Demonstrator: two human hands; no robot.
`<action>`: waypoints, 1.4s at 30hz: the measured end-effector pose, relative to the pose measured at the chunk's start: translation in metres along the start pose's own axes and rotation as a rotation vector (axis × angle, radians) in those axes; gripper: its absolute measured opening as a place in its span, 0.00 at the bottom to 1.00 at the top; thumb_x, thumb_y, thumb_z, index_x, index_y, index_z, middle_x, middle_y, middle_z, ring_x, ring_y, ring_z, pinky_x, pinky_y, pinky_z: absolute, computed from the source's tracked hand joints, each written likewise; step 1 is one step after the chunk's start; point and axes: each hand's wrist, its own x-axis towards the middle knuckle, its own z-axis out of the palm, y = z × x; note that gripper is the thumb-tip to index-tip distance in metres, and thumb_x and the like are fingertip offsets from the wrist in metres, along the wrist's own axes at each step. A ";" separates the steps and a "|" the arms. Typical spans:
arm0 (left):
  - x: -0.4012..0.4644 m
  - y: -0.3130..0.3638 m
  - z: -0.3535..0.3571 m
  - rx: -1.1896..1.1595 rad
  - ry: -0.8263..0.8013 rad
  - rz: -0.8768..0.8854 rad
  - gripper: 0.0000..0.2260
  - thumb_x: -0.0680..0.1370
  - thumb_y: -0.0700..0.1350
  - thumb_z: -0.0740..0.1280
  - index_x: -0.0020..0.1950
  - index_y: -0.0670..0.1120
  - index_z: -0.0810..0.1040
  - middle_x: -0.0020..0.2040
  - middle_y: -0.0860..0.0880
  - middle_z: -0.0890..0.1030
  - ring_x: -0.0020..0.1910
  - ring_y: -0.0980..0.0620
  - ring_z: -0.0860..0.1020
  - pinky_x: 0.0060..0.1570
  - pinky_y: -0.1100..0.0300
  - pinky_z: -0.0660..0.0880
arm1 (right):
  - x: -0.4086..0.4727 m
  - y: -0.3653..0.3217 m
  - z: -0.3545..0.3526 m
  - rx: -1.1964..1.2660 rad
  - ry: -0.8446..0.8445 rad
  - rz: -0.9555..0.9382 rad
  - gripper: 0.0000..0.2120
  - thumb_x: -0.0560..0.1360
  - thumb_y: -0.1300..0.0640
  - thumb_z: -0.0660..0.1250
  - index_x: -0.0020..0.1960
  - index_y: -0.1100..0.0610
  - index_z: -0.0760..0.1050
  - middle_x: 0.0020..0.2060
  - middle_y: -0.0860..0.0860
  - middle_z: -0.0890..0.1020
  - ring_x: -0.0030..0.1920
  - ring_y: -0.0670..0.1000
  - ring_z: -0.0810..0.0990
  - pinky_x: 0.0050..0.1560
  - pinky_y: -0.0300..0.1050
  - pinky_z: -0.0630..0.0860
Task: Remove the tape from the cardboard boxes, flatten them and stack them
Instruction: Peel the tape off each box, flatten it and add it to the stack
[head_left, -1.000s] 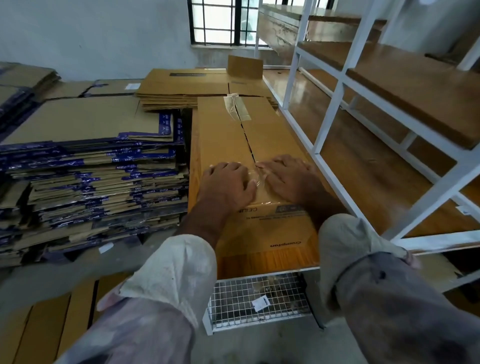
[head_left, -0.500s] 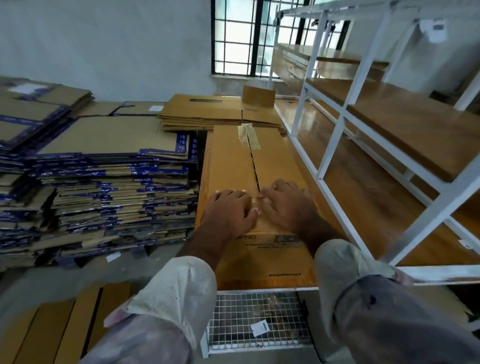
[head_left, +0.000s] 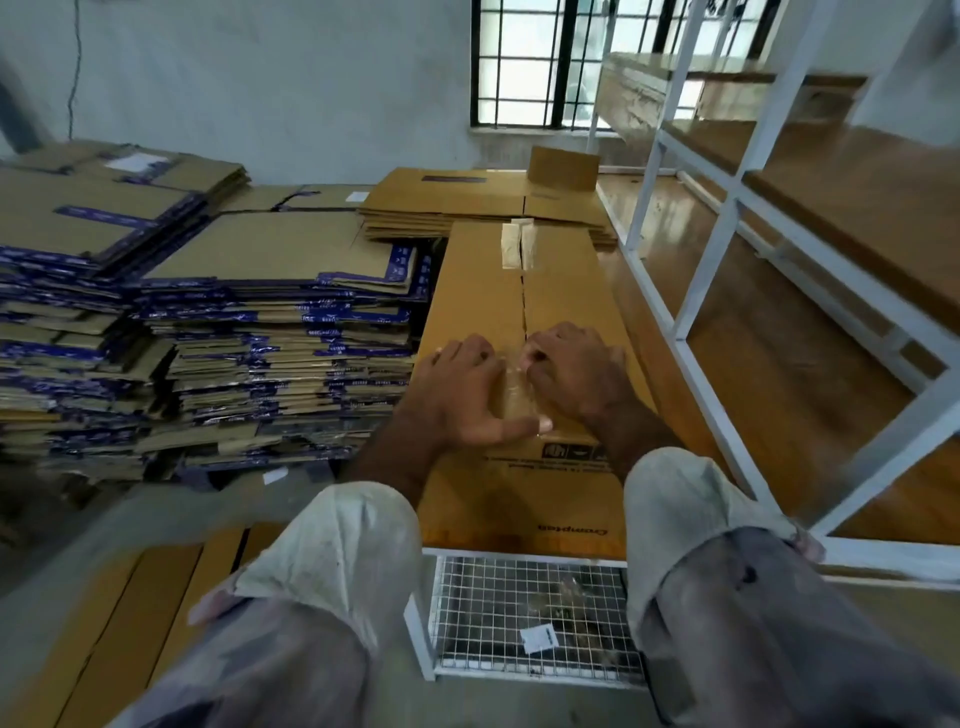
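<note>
The long cardboard box (head_left: 524, 322) is lying on the lower board of the shelf rack (head_left: 691, 291), with both hands resting on its near top. The left hand (head_left: 457, 395) is sitting left of the box's seam, the right hand (head_left: 576, 371) right of it. Left of the box, flattened stacks (head_left: 208, 332) are piling up; behind it, another flat stack (head_left: 467, 202) is lying. Below the box's near end, a wire basket (head_left: 530, 618) is standing.
</note>
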 end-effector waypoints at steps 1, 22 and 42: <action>-0.001 0.000 -0.001 -0.005 0.015 0.014 0.50 0.64 0.83 0.52 0.71 0.48 0.73 0.66 0.48 0.70 0.62 0.49 0.68 0.66 0.45 0.69 | -0.001 0.000 -0.001 0.004 0.016 -0.004 0.14 0.81 0.47 0.61 0.65 0.46 0.75 0.67 0.50 0.74 0.67 0.55 0.70 0.61 0.56 0.62; -0.033 0.030 0.009 -0.136 -0.024 -0.218 0.42 0.78 0.69 0.63 0.83 0.49 0.51 0.83 0.46 0.59 0.82 0.48 0.54 0.80 0.44 0.48 | -0.060 -0.017 -0.009 0.000 0.361 -0.125 0.12 0.81 0.51 0.57 0.56 0.53 0.77 0.53 0.52 0.79 0.52 0.55 0.77 0.51 0.49 0.66; -0.037 0.022 -0.007 -0.262 -0.144 -0.105 0.22 0.81 0.62 0.61 0.76 0.66 0.67 0.84 0.46 0.53 0.82 0.46 0.50 0.78 0.42 0.42 | -0.205 -0.059 0.008 0.084 0.605 -0.117 0.13 0.82 0.50 0.60 0.51 0.53 0.82 0.54 0.53 0.80 0.55 0.53 0.76 0.53 0.52 0.68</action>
